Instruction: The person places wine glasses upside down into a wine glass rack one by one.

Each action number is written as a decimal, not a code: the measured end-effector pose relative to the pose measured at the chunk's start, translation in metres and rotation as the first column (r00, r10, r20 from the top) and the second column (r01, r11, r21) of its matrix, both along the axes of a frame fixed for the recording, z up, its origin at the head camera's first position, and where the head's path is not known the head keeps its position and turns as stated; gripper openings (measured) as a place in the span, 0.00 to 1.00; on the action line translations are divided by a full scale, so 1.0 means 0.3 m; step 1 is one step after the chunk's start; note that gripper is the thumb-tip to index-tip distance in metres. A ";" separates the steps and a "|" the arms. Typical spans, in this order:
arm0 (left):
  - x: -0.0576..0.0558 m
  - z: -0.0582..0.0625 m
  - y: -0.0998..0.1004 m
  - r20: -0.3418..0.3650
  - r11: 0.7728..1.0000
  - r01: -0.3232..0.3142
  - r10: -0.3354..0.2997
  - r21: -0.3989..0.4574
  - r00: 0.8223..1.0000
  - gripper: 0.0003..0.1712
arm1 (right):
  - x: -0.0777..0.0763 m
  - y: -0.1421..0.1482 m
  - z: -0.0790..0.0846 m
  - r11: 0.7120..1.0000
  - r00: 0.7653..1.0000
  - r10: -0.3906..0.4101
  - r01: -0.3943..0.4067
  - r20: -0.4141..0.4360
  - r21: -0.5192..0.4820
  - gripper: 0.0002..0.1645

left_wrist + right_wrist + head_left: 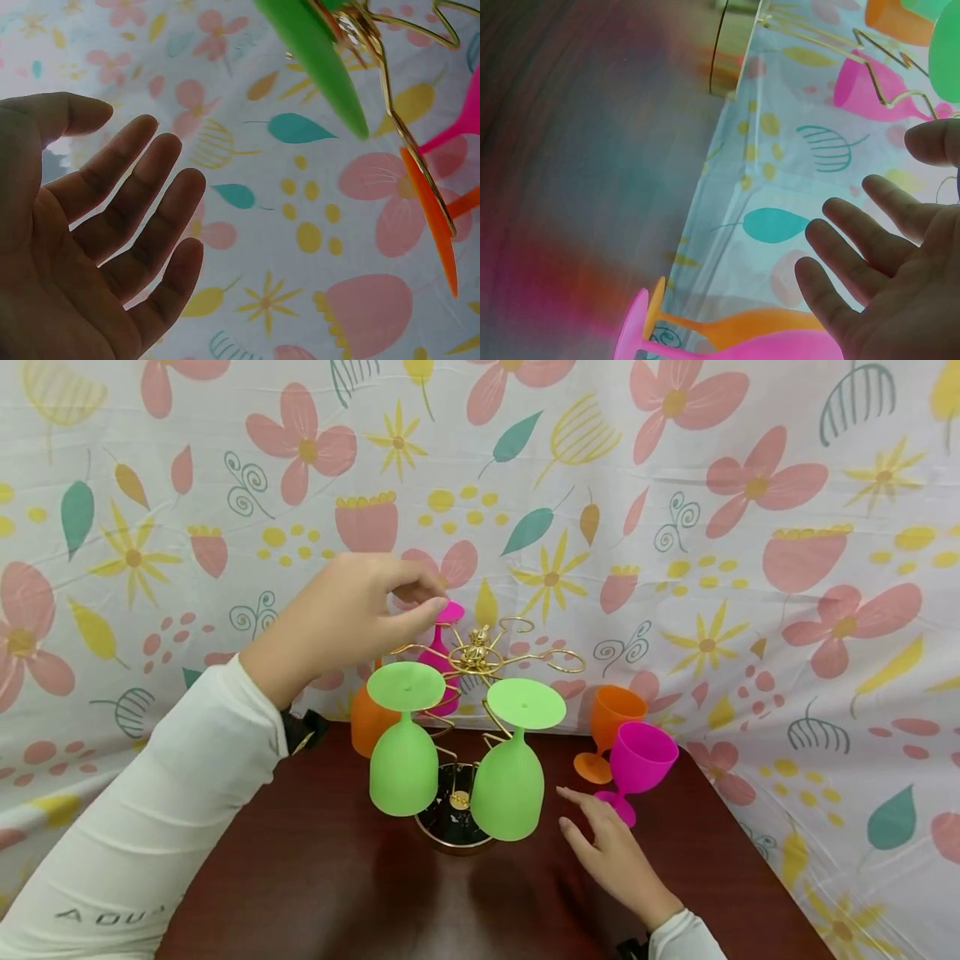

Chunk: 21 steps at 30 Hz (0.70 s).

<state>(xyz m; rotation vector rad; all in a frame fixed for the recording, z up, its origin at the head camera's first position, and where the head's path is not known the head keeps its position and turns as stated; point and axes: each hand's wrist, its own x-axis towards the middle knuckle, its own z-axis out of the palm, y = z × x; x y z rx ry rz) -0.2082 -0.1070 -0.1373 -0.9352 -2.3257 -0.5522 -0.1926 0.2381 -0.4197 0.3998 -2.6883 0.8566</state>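
Note:
My left hand (356, 606) is raised beside the top of a gold wire goblet rack (476, 656), its fingertips by the foot of a pink goblet (433, 662). In the left wrist view the fingers are loosely bent with nothing in them. Two green goblets (403, 768) (510, 785) hang upside down at the rack's front, and an orange goblet (369, 722) hangs at its left, partly hidden. Low over the table, my right hand (618, 860) has its fingers extended and holds nothing. An upright pink goblet (643, 756) stands just beyond it.
Another upright orange goblet (615, 718) stands behind the pink one at the right. The rack's round black base (446, 828) rests on a dark brown table (300, 860). A flower-patterned cloth (675, 568) hangs behind and beside the table.

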 end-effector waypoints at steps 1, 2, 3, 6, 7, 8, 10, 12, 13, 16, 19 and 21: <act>-0.012 0.007 0.007 0.012 1.000 -0.010 0.010 -0.019 1.000 0.10 | -0.002 0.000 0.001 1.000 1.000 0.003 -0.003 -0.003 0.002 0.29; -0.025 0.014 0.016 0.025 0.999 -0.017 0.018 -0.039 1.000 0.10 | -0.002 0.000 0.002 1.000 1.000 0.005 -0.005 -0.004 0.002 0.29; -0.038 0.020 0.025 0.046 0.998 -0.026 0.029 -0.061 0.999 0.10 | -0.002 -0.001 0.004 1.000 1.000 0.006 -0.006 -0.001 0.003 0.29; -0.075 0.035 0.053 0.101 0.985 -0.059 0.076 -0.162 0.992 0.10 | 0.001 -0.003 0.007 1.000 1.000 0.008 -0.008 0.009 0.000 0.29; -0.086 0.040 0.063 0.125 0.977 -0.071 0.097 -0.203 0.987 0.10 | 0.002 -0.004 0.007 1.000 1.000 0.010 -0.010 0.010 0.000 0.29; -0.097 0.046 0.072 0.140 0.966 -0.083 0.120 -0.244 0.983 0.11 | 0.003 -0.005 0.005 1.000 1.000 0.010 -0.010 0.012 0.000 0.29; -0.119 0.057 0.088 0.151 0.940 -0.104 0.160 -0.324 0.975 0.13 | 0.003 -0.005 0.002 1.000 1.000 0.011 -0.011 0.009 0.005 0.28; -0.136 0.068 0.101 0.157 0.917 -0.122 0.194 -0.381 0.968 0.14 | 0.002 -0.005 -0.002 1.000 1.000 0.016 -0.016 -0.003 0.014 0.28; -0.144 0.074 0.106 0.158 0.906 -0.128 0.207 -0.404 0.965 0.15 | 0.000 -0.005 -0.003 1.000 1.000 0.017 -0.017 -0.005 0.017 0.27; -0.165 0.086 0.121 0.153 0.881 -0.141 0.233 -0.452 0.961 0.15 | -0.003 -0.004 -0.002 1.000 1.000 0.021 -0.021 -0.009 0.020 0.28; -0.178 0.097 0.138 0.169 0.858 -0.140 0.252 -0.494 0.953 0.15 | -0.003 -0.005 -0.001 1.000 1.000 0.021 -0.021 -0.010 0.016 0.28; -0.182 0.105 0.151 0.183 0.843 -0.133 0.263 -0.521 0.947 0.16 | -0.003 -0.005 -0.001 1.000 1.000 0.020 -0.020 -0.012 0.014 0.27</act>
